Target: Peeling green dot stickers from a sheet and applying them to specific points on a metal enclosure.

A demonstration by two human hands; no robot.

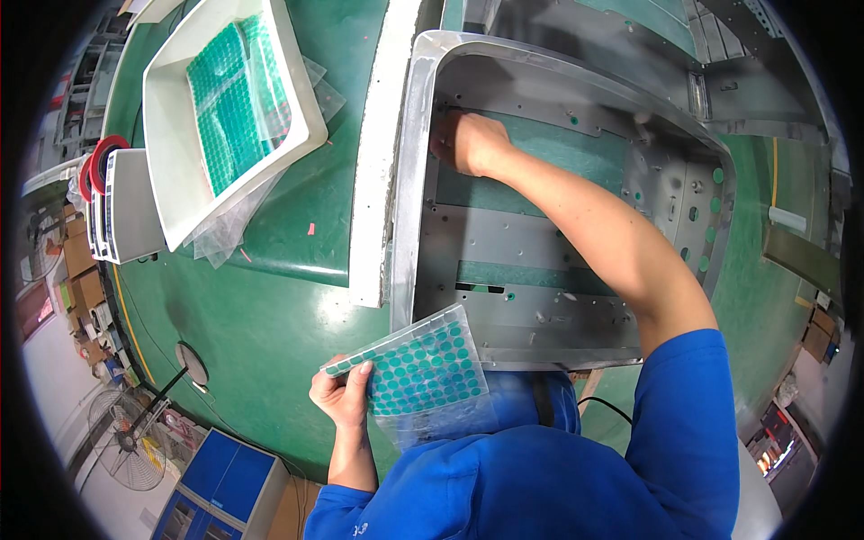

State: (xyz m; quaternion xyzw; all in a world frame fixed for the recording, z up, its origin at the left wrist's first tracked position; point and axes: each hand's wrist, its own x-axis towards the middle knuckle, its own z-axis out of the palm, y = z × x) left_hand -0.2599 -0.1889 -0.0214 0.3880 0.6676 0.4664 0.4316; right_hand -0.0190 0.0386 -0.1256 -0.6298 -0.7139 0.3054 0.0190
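Note:
My left hand (344,394) pinches the edge of a clear sheet of round green stickers (423,364), held low in front of my body. Several rows of dots show on it. My right hand (472,144) reaches inside a large grey metal housing (504,236), against its upper left inner wall. Its fingertips lie in shadow, so I cannot make out whether they hold a sticker. Green round stickers (716,204) dot the right wall of the housing, and smaller green spots show on its inner panel.
A white plastic bin (310,126) with green sticker sheets (220,99) stands on the green table (306,243) at the left. Clear sheets lie under it. Beside the bin are red tape rolls (94,171). A floor fan (126,439) and a blue cabinet (220,477) are at lower left.

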